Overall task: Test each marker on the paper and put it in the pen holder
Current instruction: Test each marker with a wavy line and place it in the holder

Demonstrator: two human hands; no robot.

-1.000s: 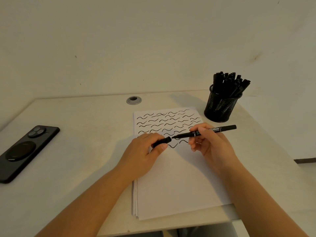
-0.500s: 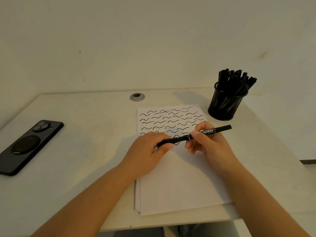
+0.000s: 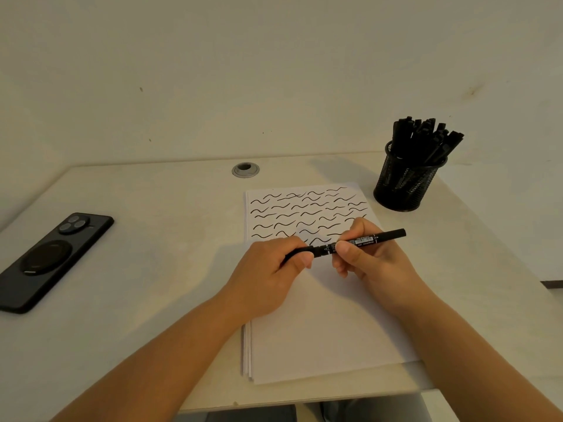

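A black marker lies nearly level above the paper, held at both ends. My left hand grips its capped left end between thumb and fingers. My right hand pinches the barrel near the white label. The cap sits closed on the marker. The upper part of the paper carries several rows of black wavy test lines. A black mesh pen holder stands at the back right, filled with several black markers.
A black phone lies face down at the left of the pale desk. A round cable grommet sits at the desk's back edge by the wall. The desk's right edge runs close past the holder.
The cap in my left hand and the marker in my right hand have come together; one second ago the tip was bare with a gap, now the cap is on.
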